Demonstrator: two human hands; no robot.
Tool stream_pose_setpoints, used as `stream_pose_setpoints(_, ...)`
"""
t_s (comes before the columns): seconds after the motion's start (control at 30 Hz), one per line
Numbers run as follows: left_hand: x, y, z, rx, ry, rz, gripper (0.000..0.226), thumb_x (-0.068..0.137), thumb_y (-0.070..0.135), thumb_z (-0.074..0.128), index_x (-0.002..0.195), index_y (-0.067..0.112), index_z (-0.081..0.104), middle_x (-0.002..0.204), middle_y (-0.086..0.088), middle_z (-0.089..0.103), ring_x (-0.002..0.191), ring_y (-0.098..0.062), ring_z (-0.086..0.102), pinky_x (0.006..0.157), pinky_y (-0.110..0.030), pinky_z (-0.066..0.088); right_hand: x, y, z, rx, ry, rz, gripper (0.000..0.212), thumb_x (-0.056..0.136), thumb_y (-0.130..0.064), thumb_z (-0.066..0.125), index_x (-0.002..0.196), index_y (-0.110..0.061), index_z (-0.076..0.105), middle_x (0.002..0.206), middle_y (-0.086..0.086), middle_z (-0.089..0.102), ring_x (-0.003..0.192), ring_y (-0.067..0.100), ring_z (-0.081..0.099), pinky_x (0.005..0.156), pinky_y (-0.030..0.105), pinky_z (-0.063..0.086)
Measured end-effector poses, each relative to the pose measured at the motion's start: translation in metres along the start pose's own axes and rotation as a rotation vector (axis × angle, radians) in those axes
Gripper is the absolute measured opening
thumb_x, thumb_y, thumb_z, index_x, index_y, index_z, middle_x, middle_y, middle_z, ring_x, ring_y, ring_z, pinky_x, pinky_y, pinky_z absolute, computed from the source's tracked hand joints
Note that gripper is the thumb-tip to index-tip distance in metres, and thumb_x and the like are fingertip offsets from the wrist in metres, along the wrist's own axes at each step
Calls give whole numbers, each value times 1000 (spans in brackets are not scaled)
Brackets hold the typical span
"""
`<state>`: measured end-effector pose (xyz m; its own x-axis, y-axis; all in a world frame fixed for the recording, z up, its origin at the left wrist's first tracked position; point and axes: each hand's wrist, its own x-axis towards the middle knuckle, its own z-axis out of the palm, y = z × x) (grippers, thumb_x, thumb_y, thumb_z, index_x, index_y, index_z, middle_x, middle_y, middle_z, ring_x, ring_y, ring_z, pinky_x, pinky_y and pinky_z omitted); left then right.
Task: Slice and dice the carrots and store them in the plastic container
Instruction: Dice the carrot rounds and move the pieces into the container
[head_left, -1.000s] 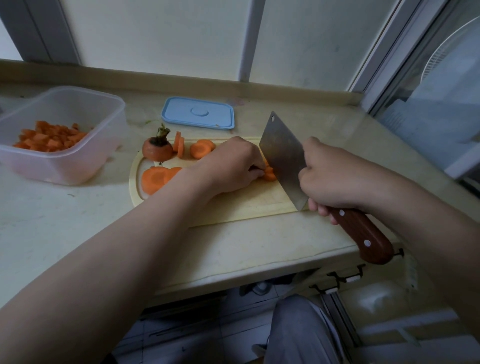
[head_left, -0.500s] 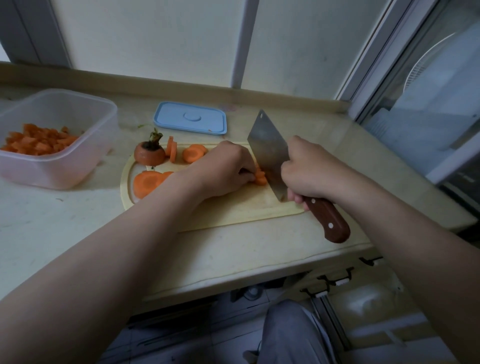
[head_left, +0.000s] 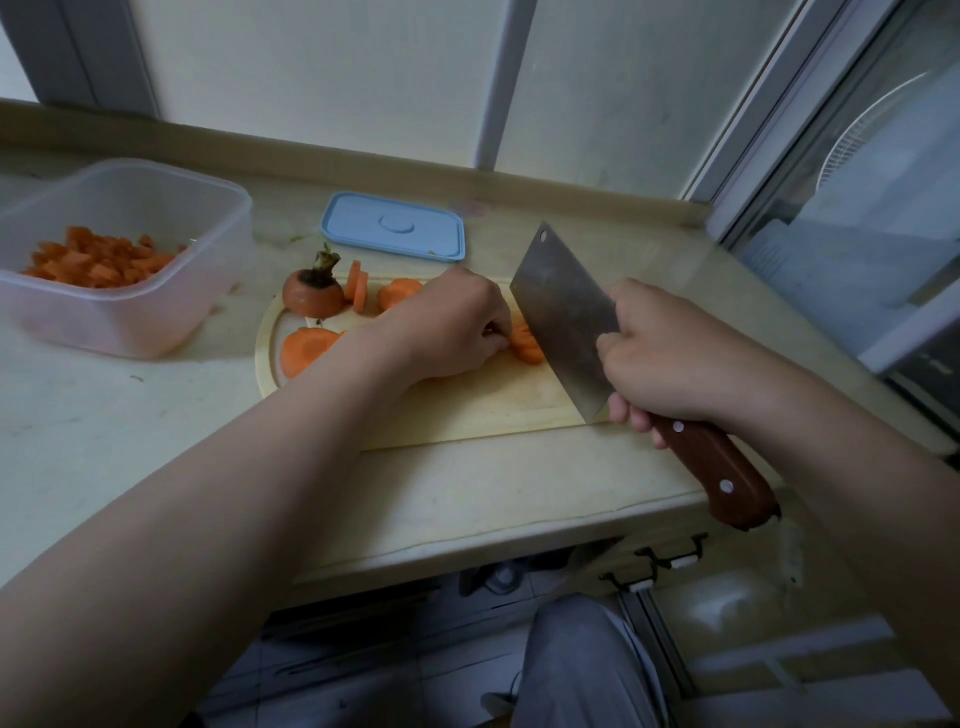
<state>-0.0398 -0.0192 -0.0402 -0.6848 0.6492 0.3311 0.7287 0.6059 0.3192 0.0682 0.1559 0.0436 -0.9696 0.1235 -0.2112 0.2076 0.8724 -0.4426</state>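
Presently: plastic container (head_left: 130, 322), open-topped, at left on the counter (head_left: 104, 441), holds diced carrot (head_left: 98, 262); blue lid (head_left: 393, 234) lies behind the cutting board (head_left: 467, 405). Left hand (head_left: 447, 325), fingers curled, pinches carrot slices (head_left: 527, 345) on the board; right hand (head_left: 670, 358) grips the cleaver (head_left: 563, 317) against them.

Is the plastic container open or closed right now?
Open: the plastic container has no lid on; a blue lid lies flat on the counter, apart from it.

carrot slices (head_left: 306, 348): orange, flat on cutting board (head_left: 467, 405) | plastic container (head_left: 130, 317): translucent, open-topped, holds diced carrot (head_left: 98, 260)
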Motion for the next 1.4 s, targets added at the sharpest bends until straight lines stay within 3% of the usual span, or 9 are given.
stream_pose_setpoints(0.57,2,-1,4,35,-8,-18,20,94,32,65,100,18,77,93,0,71,85,-18,58,82,-39,50,0,-3,5,-15,-13,-4,16,106,-13,40,121,-16,43,78,22,72,47,19,61,46,30,53)
stream_pose_setpoints(0.73,3,-2,6,30,7,-18,20,93,31,66,105,20,76,96,1,72,83,-14,53,79,-31,47,0,-9,12,-107,-67,-11,36,104,-9,41,136,-25,33,75,20,70,47,23,63,45,31,53)
stream_pose_setpoints(1.0,3,-4,8,38,9,-20,18,92,31,67,103,20,77,95,-1,74,84,-19,58,83,-39,50,17,-33,15,-193,-68,30,36,102,-7,41,136,-15,31,83,23,65,25,16,51,38,27,47)
stream_pose_setpoints(1.1,2,-2,7,45,9,-10,17,91,29,68,101,20,78,94,-2,75,84,-22,62,82,-39,51,25,-41,13,-187,-61,22,36,99,-2,40,132,-12,32,81,23,66,26,16,51,39,30,49)
stream_pose_setpoints(1.27,0,-2,6,50,-1,-30,19,92,32,67,101,20,78,95,-1,74,88,-22,61,84,-42,51,16,-34,10,-185,-119,37,44,101,-3,39,142,-13,27,80,23,63,24,16,49,38,27,46)
stream_pose_setpoints(1.4,1,-4,3,34,33,-76,18,93,29,66,100,17,77,95,-3,72,90,-21,61,84,-41,52,19,-23,10,-118,-123,63,39,102,-5,38,138,-18,32,67,19,63,36,21,53,43,31,50)
